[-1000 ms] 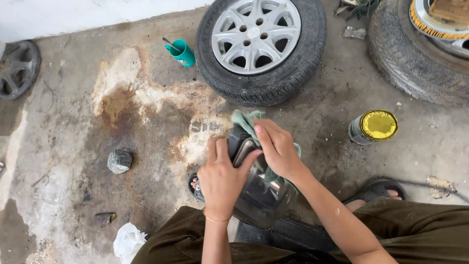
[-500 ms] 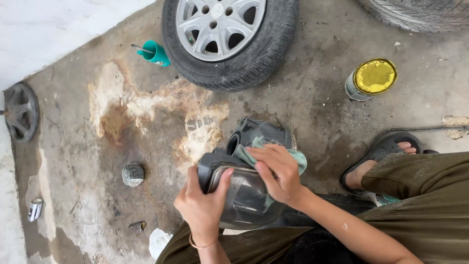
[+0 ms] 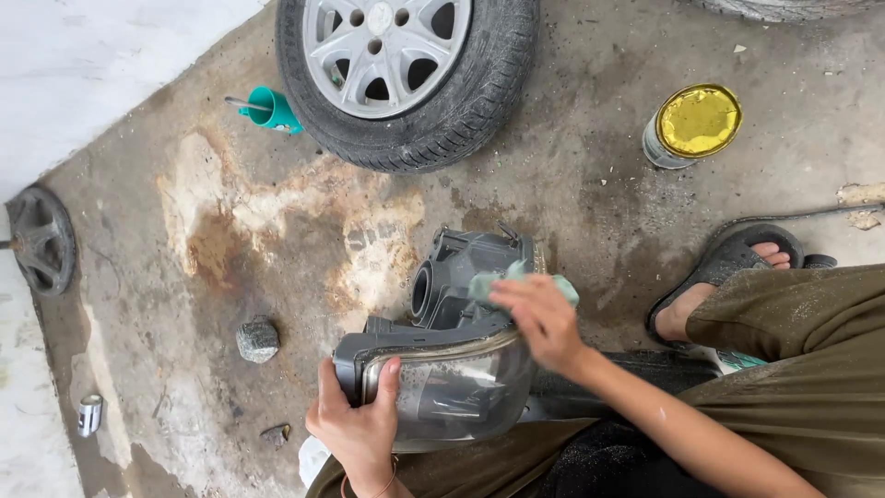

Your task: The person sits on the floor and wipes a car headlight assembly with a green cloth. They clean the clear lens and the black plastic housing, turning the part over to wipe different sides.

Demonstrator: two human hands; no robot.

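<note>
A car headlight [image 3: 452, 360] with a grey plastic housing and a clear, dusty lens rests between my knees on the stained concrete floor. My left hand [image 3: 359, 429] grips its lower left corner, fingers curled over the lens edge. My right hand [image 3: 539, 318] presses a pale green cloth [image 3: 516, 277] against the top right of the lens, and is blurred with motion.
A tyre on a silver rim [image 3: 406, 65] lies at the top, a teal cup [image 3: 272, 111] beside it. A tin with a yellow lid [image 3: 696, 124] stands at right. My sandalled foot [image 3: 724, 277], a stone [image 3: 258, 339], and a dark wheel [image 3: 37, 242] at left.
The view has moved closer and shifted. My right hand with the cloth has slid toward the lens's upper right; the left hand has moved down to the lens's lower left corner.
</note>
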